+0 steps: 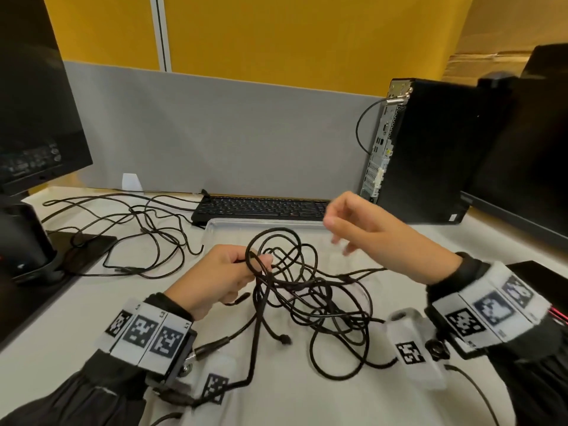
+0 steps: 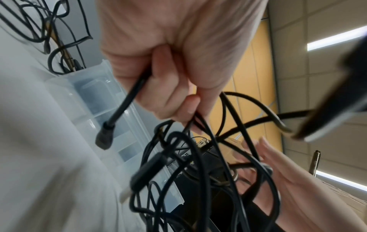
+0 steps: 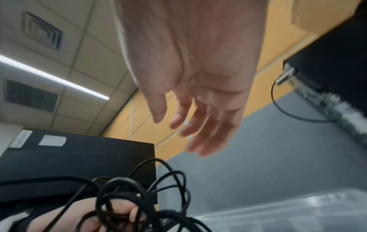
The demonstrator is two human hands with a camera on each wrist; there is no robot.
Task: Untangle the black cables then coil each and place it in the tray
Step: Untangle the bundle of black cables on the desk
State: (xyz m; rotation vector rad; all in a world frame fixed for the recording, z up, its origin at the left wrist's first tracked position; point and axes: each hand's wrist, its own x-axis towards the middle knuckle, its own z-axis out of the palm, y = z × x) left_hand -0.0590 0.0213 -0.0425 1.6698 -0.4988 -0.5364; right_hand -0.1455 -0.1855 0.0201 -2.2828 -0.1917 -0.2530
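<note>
Several loops of black cables dangle over the desk, bunched in the left hand; right hand hovers empty, fingers loose. Best find one plug and feed it out slowly; tray waits just behind.

A grey partition stands along the back of the white desk. Above the partition rises a yellow wall. Left of it sits a monitor, right of it a black computer tower. Overhead, ceiling tiles carry a strip light.
</note>
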